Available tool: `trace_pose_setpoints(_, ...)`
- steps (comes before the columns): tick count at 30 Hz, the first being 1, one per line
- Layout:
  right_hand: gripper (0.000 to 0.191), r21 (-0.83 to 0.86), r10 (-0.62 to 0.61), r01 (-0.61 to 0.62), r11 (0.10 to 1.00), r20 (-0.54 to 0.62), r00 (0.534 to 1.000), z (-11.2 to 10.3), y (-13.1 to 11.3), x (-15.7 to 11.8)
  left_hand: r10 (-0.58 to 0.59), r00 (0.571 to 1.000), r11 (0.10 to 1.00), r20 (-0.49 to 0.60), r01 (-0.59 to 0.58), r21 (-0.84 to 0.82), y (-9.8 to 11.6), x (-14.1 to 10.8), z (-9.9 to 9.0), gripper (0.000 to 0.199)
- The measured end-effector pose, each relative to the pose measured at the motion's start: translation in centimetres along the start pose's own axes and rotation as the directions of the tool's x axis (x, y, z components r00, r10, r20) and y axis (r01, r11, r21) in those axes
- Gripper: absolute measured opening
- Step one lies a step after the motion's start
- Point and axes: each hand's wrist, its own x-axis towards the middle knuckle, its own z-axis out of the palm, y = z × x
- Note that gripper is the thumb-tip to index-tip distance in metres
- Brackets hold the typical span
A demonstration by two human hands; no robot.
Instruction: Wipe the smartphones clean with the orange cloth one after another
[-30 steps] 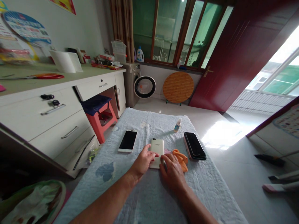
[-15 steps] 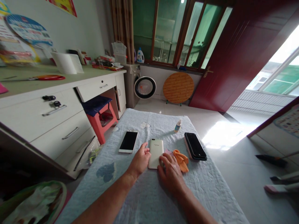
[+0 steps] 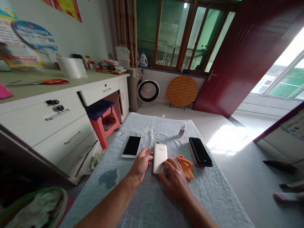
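Observation:
A gold-white smartphone (image 3: 160,155) sits back side up between my hands, its camera at the far end. My right hand (image 3: 174,174) grips its lower right part, fingers over the right edge and thumb at the near end. Beside the phone's left edge, my left hand (image 3: 142,163) is open, fingers stretched towards it; whether they touch it I cannot tell. To the left lies a white smartphone (image 3: 132,146) with its dark screen up. An orange cloth (image 3: 186,167) is crumpled just right of my right hand.
On the blue bedcover (image 3: 152,209) stand a small spray bottle (image 3: 182,130) and, at the right edge, a stack of phones (image 3: 200,152) with a black one on top. A desk (image 3: 59,122) with drawers and a pink stool (image 3: 104,126) are on the left.
My left fingers have come slightly away from the phone's left edge. The phone looks slightly tilted in my right hand. The whole view has shifted a little.

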Motion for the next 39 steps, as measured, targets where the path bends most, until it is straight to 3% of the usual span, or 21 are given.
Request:
trace_pose_setpoints(4, 0.048, -0.006, 0.019, -0.019, 1.000, 0.001, 1.000, -0.1, -0.1, -0.1, 0.005, 0.998, 0.989, 0.056, 0.004, -0.151, -0.1, -0.1, 0.2, 0.049)
trace_pose_setpoints(9, 0.037, 0.015, 0.041, -0.040, 0.999, -0.036, 0.999, -0.3, -0.5, 0.2, 0.023, 0.987, 0.947, 0.160, 0.030, -0.320, -0.2, -0.2, 0.3, 0.049)
trace_pose_setpoints(17, 0.038, 0.069, 0.063, -0.057, 0.996, -0.095, 0.993, -0.4, -0.1, 0.3, 0.126, 0.936, 0.981, 0.329, -0.068, -0.182, 0.2, -0.7, 0.4, 0.049)
trace_pose_setpoints(24, 0.044, 0.242, 0.105, -0.077, 0.967, -0.102, 0.989, -0.6, 0.2, 0.0, 0.149, 0.966, 0.984, 0.209, -0.123, -0.130, 0.2, -0.1, 0.1, 0.045)
trace_pose_setpoints(32, 0.040, 0.542, 0.129, -0.127, 0.831, 0.035, 0.991, -0.7, 0.4, 0.4, 0.056, 0.990, 0.984, 0.131, -0.032, -0.172, -0.2, 0.3, 0.0, 0.042)
trace_pose_setpoints(39, 0.042, 0.277, 0.211, -0.173, 0.945, -0.116, 0.970, -1.0, 0.8, 0.5, 0.026, 0.985, 0.990, 0.172, -0.001, -0.143, -0.6, 0.6, -0.2, 0.040)
